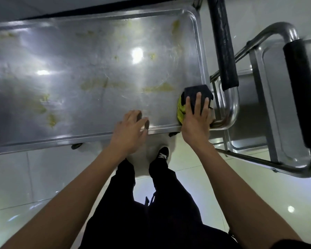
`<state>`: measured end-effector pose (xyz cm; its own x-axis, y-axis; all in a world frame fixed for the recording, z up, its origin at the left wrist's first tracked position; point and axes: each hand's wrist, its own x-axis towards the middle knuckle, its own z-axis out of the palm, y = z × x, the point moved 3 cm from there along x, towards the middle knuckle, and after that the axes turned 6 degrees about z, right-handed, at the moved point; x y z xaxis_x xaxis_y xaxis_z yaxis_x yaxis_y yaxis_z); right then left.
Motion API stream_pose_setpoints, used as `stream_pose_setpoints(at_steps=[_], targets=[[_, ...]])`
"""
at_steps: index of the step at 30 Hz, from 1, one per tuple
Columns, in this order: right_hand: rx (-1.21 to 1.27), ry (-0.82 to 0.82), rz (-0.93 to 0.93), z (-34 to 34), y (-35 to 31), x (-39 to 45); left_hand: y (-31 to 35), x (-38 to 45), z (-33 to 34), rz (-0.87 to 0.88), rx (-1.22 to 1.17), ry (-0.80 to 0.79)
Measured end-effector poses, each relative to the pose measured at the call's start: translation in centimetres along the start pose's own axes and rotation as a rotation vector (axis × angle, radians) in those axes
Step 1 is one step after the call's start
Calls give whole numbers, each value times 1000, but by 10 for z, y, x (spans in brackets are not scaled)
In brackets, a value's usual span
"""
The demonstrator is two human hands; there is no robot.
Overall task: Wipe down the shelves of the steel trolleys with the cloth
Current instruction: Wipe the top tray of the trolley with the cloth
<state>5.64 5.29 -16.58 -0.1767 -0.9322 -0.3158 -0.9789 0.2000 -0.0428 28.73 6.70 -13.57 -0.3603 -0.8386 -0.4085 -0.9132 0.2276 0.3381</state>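
A steel trolley's top shelf (97, 69) fills the upper left of the head view, smeared with yellow-green stains (158, 88). A folded black and yellow cloth (192, 97) lies at the shelf's near right corner. My right hand (196, 119) presses flat on the cloth with straight fingers. My left hand (131, 128) rests on the shelf's near rim, fingers spread and relaxed, holding nothing.
A second steel trolley (250, 112) stands to the right, its padded black handle (303, 108) close to my right arm. The first trolley's black-padded handle (223, 47) rises by the cloth. My legs and one shoe (162, 153) stand on pale floor tiles.
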Motion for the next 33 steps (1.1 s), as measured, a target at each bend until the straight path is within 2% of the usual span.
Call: stream_pose_setpoints(at_steps=[4, 8, 12, 17, 21, 28, 33], targets=[[46, 11, -46, -4, -36, 12, -55, -22, -18, -131, 15, 133], [58, 24, -125, -1, -97, 18, -106, -38, -26, -171, 13, 138], [49, 49, -201, 10, -170, 15, -133, -45, -21, -48, 37, 105], [-9, -30, -393, 19, -260, 21, -160, -48, -18, 54, 88, 96], [-54, -67, -515, 17, -307, 30, -178, -55, -17, 96, 154, 45], [-5, -38, -491, 13, -311, 26, -184, -60, -24, 77, 114, 60], [51, -27, -380, 7, -271, 37, -171, -52, -28, 37, 116, 91]])
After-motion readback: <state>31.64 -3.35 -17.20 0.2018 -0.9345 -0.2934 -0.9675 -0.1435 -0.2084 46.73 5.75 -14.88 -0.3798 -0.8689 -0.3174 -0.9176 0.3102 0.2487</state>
